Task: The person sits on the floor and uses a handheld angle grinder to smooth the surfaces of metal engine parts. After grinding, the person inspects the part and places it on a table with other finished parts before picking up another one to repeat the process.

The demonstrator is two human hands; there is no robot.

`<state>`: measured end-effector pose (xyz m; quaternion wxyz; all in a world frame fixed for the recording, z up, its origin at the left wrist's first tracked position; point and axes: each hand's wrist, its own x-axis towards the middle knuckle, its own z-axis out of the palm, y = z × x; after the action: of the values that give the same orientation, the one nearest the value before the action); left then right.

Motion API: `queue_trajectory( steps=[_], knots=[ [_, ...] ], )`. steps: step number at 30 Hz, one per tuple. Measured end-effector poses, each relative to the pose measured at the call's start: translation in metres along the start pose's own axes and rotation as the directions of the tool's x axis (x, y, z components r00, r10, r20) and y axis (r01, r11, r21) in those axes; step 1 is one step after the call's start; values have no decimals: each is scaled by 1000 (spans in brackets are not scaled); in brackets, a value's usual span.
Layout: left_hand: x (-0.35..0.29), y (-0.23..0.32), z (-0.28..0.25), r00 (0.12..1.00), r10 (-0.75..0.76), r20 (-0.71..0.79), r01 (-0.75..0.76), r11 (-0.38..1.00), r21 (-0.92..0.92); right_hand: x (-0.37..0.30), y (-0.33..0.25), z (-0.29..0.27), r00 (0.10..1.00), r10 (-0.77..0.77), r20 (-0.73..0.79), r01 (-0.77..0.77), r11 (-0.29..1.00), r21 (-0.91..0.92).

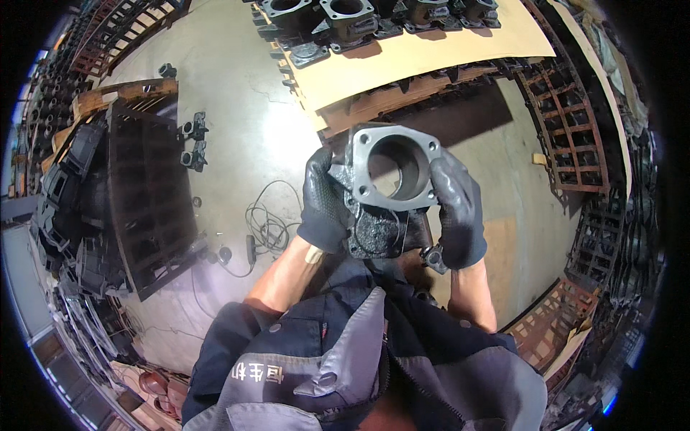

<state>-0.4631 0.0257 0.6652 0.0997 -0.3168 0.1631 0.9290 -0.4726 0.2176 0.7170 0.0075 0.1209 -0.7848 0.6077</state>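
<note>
A black cast metal housing [376, 228] is held up in front of my body, between my two gloved hands. Its bare machined flange [365, 152] is roughly square, with bolt holes at the corners and a wide round bore through the middle. My left hand [322, 201], in a black glove, is closed around the housing's left side. On the opposite side my right hand [458, 208], gloved the same way, grips the flange edge with the thumb on its face. Some fingers of both hands are hidden behind the casting.
Several similar castings [348, 27] stand on a cardboard sheet [431, 54] at the far side. To the left is a dark metal crate [147, 194], with small castings [192, 140] on the floor beside it. A black cable [269, 228] lies coiled nearby. Rusty racks [568, 136] line the right.
</note>
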Motion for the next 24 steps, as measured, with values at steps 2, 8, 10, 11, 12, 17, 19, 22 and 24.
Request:
queue_trajectory(
  steps=[2,8,10,11,12,17,19,22,24],
  knots=[
    [11,6,5,983,-40,180,25,996,85,15,-6,-5,983,180,-20,-177,979,102],
    [32,25,39,928,270,256,-353,857,375,64,8,-5,930,366,-23,-355,914,194],
    [18,43,70,882,242,405,-445,710,545,76,16,-2,936,350,-25,-328,897,296],
    [23,39,80,770,372,518,-635,521,570,77,11,6,909,408,-89,-362,877,317],
    [24,33,83,718,426,550,-695,476,538,84,12,19,904,418,-88,-371,871,322],
    [27,47,141,312,-46,949,-894,-353,277,85,10,22,885,446,-134,-421,889,180],
    [37,48,149,143,-160,977,-939,-334,83,76,11,19,869,471,-152,-451,880,147],
    [47,34,158,214,-72,974,-941,-284,186,60,17,18,848,508,-150,-485,859,164],
    [45,28,166,422,-275,864,-901,-235,365,45,14,11,816,549,-183,-528,835,154]
  ],
)
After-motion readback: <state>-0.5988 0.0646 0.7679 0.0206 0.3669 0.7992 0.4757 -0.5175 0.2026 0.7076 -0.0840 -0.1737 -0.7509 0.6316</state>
